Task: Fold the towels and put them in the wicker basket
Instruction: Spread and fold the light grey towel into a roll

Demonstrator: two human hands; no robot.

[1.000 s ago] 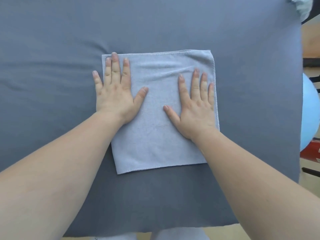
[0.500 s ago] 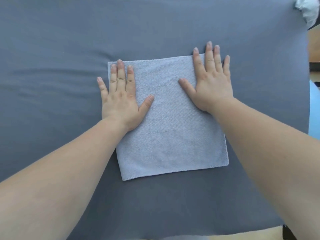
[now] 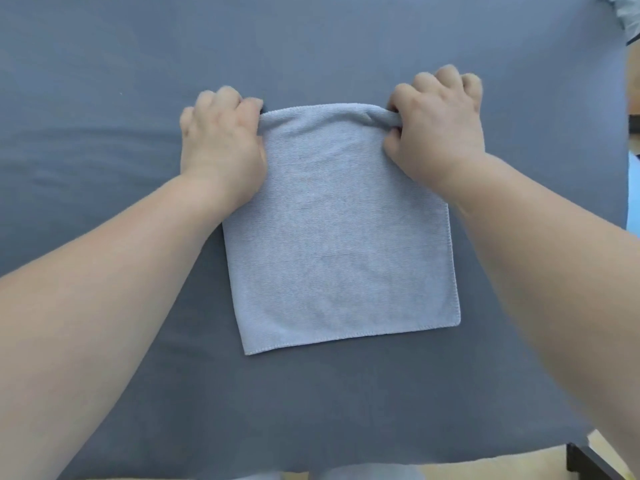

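Observation:
A light grey-blue towel point(image 3: 339, 237), folded into a rough square, lies flat in the middle of the dark grey cloth-covered table point(image 3: 104, 81). My left hand point(image 3: 221, 143) grips the towel's far left corner with curled fingers. My right hand point(image 3: 438, 129) pinches the far right corner, where the edge bunches up slightly. The near edge of the towel lies flat on the cloth. No wicker basket is in view.
A pale crumpled cloth point(image 3: 623, 12) peeks in at the top right corner, past the table's right edge. A dark frame leg point(image 3: 595, 462) shows at the bottom right below the table's near edge.
Both hands went from pressing flat on the towel to curling round its far corners. The right hand slid away from me first, then the left followed.

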